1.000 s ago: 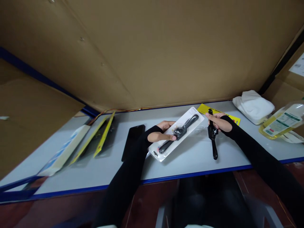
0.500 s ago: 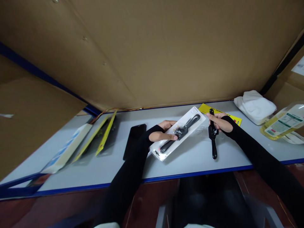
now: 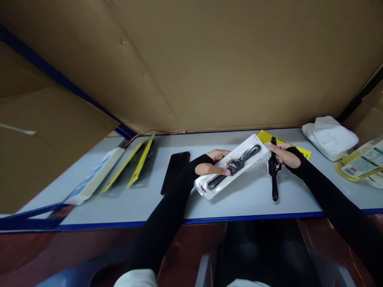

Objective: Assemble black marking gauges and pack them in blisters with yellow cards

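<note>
My left hand grips a clear and white blister pack with a black tool sealed inside, thumb pressed on its top. The pack is tilted, its near end over the grey table. My right hand is closed around the middle of a loose black tool with two long handles, held just above the table. A yellow card lies behind that hand. Both arms wear black sleeves.
A black phone lies left of my left arm. Yellow packaged items and a white and blue pack lie further left. A white cloth and a yellow bottle in plastic sit at the right. Cardboard walls rise behind.
The view has shifted a little, so everything sits slightly further right in the picture. Both hands keep the same hold on the pack and the black tool.
</note>
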